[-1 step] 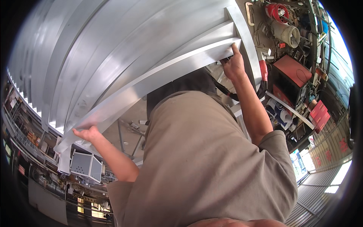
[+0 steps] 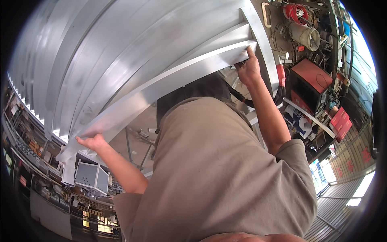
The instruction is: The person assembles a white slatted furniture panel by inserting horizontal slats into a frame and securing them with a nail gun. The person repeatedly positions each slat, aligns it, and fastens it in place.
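A long, flat silver metal bar [image 2: 149,90] runs across in front of me, from the lower left up to the right. Near its left end my left hand [image 2: 92,142] grips the lower edge, thumb stretched along the face and the other fingers mostly hidden. My right hand [image 2: 249,70] is closed on the other end, thumb on the face and fingers curled underneath. That end meets or lies close against a crosswise metal piece [image 2: 264,48]; the exact contact is unclear. Beyond the bar lie several broad silver metal lengths [image 2: 133,44], side by side.
At right stand a red box-shaped machine [image 2: 312,76], a white bucket [image 2: 304,36] and a red bucket [image 2: 295,13]. A black cable with a red sleeve [image 2: 281,76] hangs beside the frame. A grey metal box [image 2: 90,175] sits below my left hand.
My left hand and the bar's left end have shifted very slightly to the left. My right hand keeps its place.
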The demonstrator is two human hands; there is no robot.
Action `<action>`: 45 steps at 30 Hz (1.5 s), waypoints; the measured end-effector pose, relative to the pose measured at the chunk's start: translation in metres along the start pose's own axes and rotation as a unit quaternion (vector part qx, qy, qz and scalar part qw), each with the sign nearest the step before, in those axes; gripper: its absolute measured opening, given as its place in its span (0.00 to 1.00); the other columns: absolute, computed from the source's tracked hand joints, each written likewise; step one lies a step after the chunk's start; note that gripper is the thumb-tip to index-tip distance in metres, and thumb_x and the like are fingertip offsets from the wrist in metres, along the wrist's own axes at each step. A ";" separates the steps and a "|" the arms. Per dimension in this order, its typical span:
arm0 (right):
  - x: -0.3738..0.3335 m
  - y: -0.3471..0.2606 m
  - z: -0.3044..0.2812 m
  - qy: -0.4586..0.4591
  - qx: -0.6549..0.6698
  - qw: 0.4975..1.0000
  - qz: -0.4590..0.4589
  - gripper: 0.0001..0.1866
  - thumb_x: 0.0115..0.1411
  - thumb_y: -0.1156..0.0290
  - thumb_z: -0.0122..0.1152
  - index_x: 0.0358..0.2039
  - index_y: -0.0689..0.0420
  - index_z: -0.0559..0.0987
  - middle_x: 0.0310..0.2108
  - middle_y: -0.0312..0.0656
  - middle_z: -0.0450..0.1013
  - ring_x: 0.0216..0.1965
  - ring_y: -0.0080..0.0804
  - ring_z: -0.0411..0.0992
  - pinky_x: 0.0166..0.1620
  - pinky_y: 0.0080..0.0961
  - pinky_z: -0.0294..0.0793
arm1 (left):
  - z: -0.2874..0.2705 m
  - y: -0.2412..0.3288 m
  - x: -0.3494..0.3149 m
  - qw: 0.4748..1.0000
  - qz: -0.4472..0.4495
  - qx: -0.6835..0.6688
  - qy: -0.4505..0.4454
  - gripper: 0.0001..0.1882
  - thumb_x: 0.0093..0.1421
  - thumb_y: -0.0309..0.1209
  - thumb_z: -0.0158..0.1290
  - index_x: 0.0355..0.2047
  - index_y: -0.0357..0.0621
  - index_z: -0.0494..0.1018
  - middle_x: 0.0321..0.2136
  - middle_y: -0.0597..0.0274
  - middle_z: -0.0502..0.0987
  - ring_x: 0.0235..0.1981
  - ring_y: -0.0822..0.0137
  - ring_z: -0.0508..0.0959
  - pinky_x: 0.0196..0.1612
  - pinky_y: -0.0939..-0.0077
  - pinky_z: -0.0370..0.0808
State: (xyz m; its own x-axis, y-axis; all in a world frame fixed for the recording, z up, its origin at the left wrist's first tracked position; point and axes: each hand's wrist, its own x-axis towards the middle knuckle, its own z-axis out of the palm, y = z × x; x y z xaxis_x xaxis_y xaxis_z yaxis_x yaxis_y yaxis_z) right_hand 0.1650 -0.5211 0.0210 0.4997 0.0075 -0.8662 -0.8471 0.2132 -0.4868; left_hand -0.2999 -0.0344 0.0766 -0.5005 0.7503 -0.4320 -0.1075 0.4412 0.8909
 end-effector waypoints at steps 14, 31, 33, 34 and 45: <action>-0.009 -0.005 0.051 0.094 0.122 0.986 0.060 0.33 0.75 0.46 0.47 0.70 0.56 0.62 0.66 0.48 0.61 0.61 0.44 0.64 0.72 0.47 0.55 | 0.363 0.139 0.013 0.971 0.086 0.116 -0.192 0.39 0.64 0.55 0.55 0.63 0.36 0.68 0.64 0.52 0.71 0.62 0.52 0.72 0.64 0.44 0.68; -0.008 -0.001 0.023 0.062 0.034 0.997 0.007 0.33 0.75 0.49 0.49 0.70 0.59 0.62 0.67 0.47 0.63 0.66 0.44 0.64 0.71 0.46 0.58 | 0.084 0.037 -0.014 0.997 0.031 0.051 -0.056 0.42 0.64 0.56 0.54 0.70 0.44 0.61 0.68 0.53 0.65 0.67 0.52 0.65 0.70 0.48 0.61; -0.002 0.002 0.012 0.064 0.011 0.998 0.007 0.33 0.76 0.50 0.49 0.70 0.59 0.62 0.67 0.47 0.64 0.66 0.44 0.64 0.71 0.46 0.58 | 0.048 0.020 -0.015 1.000 0.009 0.027 -0.013 0.42 0.63 0.57 0.55 0.69 0.44 0.62 0.68 0.54 0.66 0.67 0.52 0.66 0.70 0.49 0.61; 0.001 0.003 0.008 0.061 0.008 0.998 -0.005 0.32 0.76 0.50 0.48 0.70 0.60 0.62 0.67 0.48 0.65 0.66 0.45 0.64 0.71 0.47 0.59 | 0.037 0.013 -0.013 1.000 0.000 0.017 0.004 0.42 0.63 0.57 0.55 0.69 0.44 0.62 0.68 0.54 0.66 0.67 0.52 0.66 0.70 0.50 0.61; -0.004 -0.001 0.024 0.063 0.033 0.996 0.046 0.33 0.74 0.45 0.50 0.69 0.54 0.64 0.64 0.46 0.65 0.64 0.41 0.65 0.72 0.46 0.54 | 0.195 0.086 0.021 0.988 0.027 0.071 -0.137 0.41 0.64 0.57 0.52 0.67 0.41 0.63 0.65 0.52 0.68 0.63 0.51 0.69 0.62 0.39 0.66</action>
State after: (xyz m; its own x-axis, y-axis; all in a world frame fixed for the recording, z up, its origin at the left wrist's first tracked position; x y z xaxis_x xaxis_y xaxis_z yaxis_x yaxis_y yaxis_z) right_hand 0.1677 -0.4978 0.0276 0.3904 -0.0920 -0.9160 -0.8725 0.2806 -0.4000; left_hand -0.1524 0.1155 0.1163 -0.2480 0.8713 -0.4234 0.0443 0.4468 0.8935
